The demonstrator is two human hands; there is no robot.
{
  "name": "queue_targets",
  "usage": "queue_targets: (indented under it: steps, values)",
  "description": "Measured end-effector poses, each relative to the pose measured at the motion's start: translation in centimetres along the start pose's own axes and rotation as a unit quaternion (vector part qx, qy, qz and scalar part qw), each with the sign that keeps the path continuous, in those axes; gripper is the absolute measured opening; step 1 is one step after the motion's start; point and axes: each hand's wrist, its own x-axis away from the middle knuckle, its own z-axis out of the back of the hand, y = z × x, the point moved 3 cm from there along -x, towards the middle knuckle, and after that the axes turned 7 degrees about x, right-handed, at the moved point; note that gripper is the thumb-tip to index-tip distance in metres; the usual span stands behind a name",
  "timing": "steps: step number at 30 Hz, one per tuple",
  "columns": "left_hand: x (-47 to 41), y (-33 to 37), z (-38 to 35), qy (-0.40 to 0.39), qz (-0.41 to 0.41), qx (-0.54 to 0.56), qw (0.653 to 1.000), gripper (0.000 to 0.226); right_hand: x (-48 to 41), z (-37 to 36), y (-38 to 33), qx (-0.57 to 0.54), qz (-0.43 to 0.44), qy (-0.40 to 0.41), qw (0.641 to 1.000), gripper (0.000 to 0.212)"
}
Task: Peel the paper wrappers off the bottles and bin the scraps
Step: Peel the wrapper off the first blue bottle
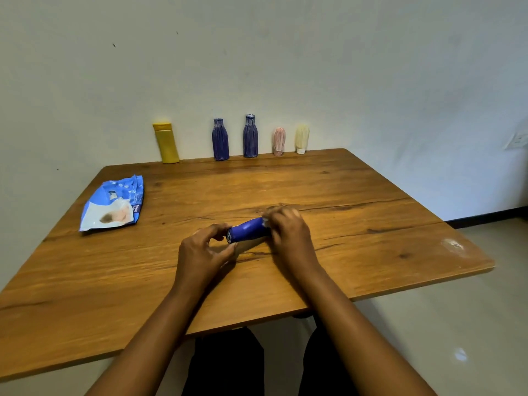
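Observation:
A blue bottle (248,230) lies on its side at the middle of the wooden table (371,224). My left hand (201,254) grips its near end with curled fingers and thumb. My right hand (288,232) curls over its far end, where a bit of white paper shows at the fingertips. Along the back edge, against the wall, stand a yellow bottle (166,142), two wrapped dark blue bottles (220,140) (250,136), a pink wrapped bottle (279,141) and a cream wrapped bottle (301,138).
A flat blue and white plastic bag (113,204) lies at the table's left side. A white smear (454,244) marks the right corner. Pale floor lies to the right, and my dark-clothed legs show below the table's front edge.

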Motion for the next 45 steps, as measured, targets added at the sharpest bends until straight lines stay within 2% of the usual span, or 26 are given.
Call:
queue_targets:
  steps: [2, 3, 5, 9, 14, 19, 24, 28, 31, 34, 38, 42, 45]
  values:
    - [0.1, 0.1, 0.0, 0.003, 0.001, 0.006, 1.000, 0.046, -0.8, 0.7, 2.6, -0.007, -0.096, 0.018, 0.995, 0.028]
    - [0.0, 0.1, 0.0, 0.003, -0.001, 0.009, 1.000, 0.046, -1.0, 0.9, 3.3, -0.009, -0.116, 0.023, 0.993, 0.028]
    - [-0.1, 0.1, -0.1, 0.000, -0.006, 0.008, 1.000, 0.047, -1.0, 0.9, 2.5, -0.017, -0.088, 0.016, 0.996, 0.027]
    - [-0.1, -0.1, 0.1, 0.000, -0.007, 0.008, 1.000, 0.046, 0.2, -0.3, -0.8, 0.010, 0.048, -0.019, 0.999, 0.033]
    - [0.0, 0.6, 0.0, -0.010, -0.003, 0.031, 0.999, 0.044, -1.5, 0.8, 3.8, 0.011, -0.092, 0.008, 0.996, 0.027]
    - [-0.3, 0.5, -0.1, -0.019, 0.044, 0.036, 0.998, 0.041, -1.1, 0.2, 4.5, 0.059, -0.109, -0.006, 0.992, 0.025]
    - [-0.4, -0.6, -0.4, -0.054, 0.156, 0.098, 0.981, 0.062, -0.9, 0.4, 5.3, 0.075, -0.151, 0.009, 0.986, 0.024]
    - [-0.3, -0.9, -0.4, -0.061, 0.156, 0.060, 0.984, 0.047, -0.5, 0.8, 5.1, 0.057, -0.143, 0.022, 0.988, 0.023]
    - [-0.2, -0.7, -0.3, -0.050, 0.151, 0.019, 0.987, 0.042, -0.1, 1.1, 4.1, 0.026, -0.114, 0.048, 0.992, 0.021]
    - [-0.1, -0.6, -0.2, -0.040, 0.165, 0.001, 0.986, 0.044, 0.2, 1.2, 2.1, -0.007, -0.015, 0.071, 0.997, 0.025]
    - [-0.1, -0.6, -0.2, -0.030, 0.167, 0.002, 0.986, 0.040, 0.6, 0.2, -0.4, -0.011, 0.135, 0.011, 0.991, 0.040]
    - [-0.3, -0.4, -0.1, -0.033, 0.131, 0.028, 0.990, 0.033, 1.1, -1.1, -2.5, 0.023, 0.204, -0.042, 0.978, 0.041]
    - [-0.3, -0.2, 0.0, -0.021, 0.096, 0.017, 0.995, 0.032, 1.3, -1.3, -2.9, 0.029, 0.230, -0.051, 0.971, 0.040]
